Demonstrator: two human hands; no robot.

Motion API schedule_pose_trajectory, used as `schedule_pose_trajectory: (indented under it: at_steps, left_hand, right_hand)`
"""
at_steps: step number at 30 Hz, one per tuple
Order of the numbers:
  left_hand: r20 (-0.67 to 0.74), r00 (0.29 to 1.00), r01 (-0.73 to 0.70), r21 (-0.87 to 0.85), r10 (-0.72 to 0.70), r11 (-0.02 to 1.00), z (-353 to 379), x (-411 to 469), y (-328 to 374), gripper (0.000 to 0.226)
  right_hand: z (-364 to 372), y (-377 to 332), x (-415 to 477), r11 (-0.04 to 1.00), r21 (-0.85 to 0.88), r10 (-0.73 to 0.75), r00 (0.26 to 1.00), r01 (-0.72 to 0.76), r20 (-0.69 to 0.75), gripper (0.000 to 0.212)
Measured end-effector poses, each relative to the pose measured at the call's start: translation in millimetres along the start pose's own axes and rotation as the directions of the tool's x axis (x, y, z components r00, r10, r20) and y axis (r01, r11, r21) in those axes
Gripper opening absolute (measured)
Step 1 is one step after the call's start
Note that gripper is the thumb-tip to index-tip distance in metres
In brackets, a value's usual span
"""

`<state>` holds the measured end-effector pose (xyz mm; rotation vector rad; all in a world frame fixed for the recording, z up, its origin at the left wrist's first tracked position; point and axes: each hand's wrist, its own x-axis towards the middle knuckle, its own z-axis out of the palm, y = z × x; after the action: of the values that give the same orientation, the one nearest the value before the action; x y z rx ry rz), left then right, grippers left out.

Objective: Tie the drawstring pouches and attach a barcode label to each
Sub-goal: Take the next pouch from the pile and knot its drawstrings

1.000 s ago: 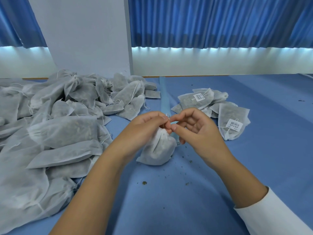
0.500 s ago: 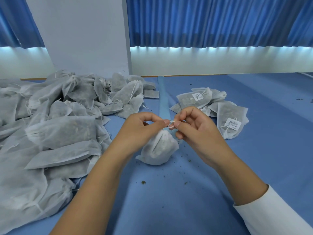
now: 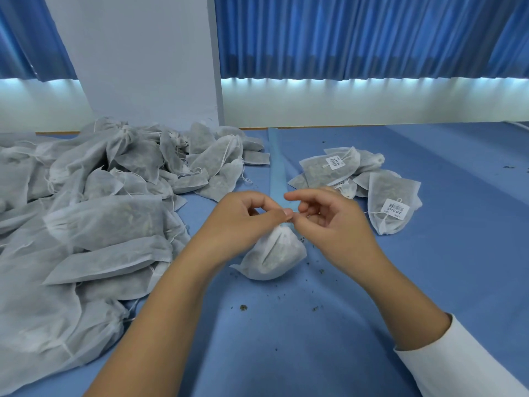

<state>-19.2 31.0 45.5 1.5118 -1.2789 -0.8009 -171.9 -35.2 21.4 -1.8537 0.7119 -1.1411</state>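
Beneath left hand [image 3: 243,224] and right hand [image 3: 335,227] sits the pinched pouch [image 3: 272,255].

The table cover [image 3: 429,282] is a plain mid-blue, sprinkled with dark brownish-green crumbs [image 3: 243,307]. A paler, sky-blue strip [image 3: 277,156] runs over it. The middle pouch [image 3: 272,253] is white, half-transparent fabric with a grey-green mass showing through. The heap of pouches [image 3: 100,219] has the same white-over-grey-green look, with thin white strings. The labelled pouches [image 3: 386,187] match them. The nearest label [image 3: 396,208] is white with black barcode bars and a line of dark characters, possibly handwritten. The curtains [image 3: 343,35] are deep blue, their pleats making vertical light and dark stripes. The wall [image 3: 372,104] is white, tinged blue along the curtain hem. The pillar [image 3: 143,58] is a plain pale grey-white, and the sleeve [image 3: 472,359] is white.
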Motion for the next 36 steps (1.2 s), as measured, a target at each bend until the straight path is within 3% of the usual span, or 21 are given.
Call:
schedule_pose_trajectory:
  at_steps: [5, 16, 27, 36]
  left_hand:
    - [-0.01, 1.0, 0.015, 0.023, -0.014, 1.0, -2.9, 1.1, -1.7, 0.019]
    - [-0.025, 0.998, 0.052, -0.002, -0.052, 0.999, -4.5, 6.9, -8.7, 0.022]
    - [0.043, 0.991, 0.128, 0.017, -0.129, 0.992, 1.1, 2.7, -2.0, 0.026]
    - [0.099, 0.983, 0.161, -0.068, -0.153, 0.985, 2.2, 1.1, 0.0, 0.023]
  right_hand:
    - [2.4, 2.5, -0.9, 0.98, -0.193, -0.064, 0.998, 0.058, -0.024, 0.017]
    - [-6.2, -2.4, 3.2, 0.961, 0.203, 0.152, 0.974, -0.185, 0.168, 0.021]
    - [-5.2, -0.5, 1.6, 0.953, 0.269, 0.108, 0.985, -0.141, 0.134, 0.026]
    - [-4.9, -2.5, 1.8, 0.977, 0.194, 0.081, 0.995, -0.093, 0.066, 0.013]
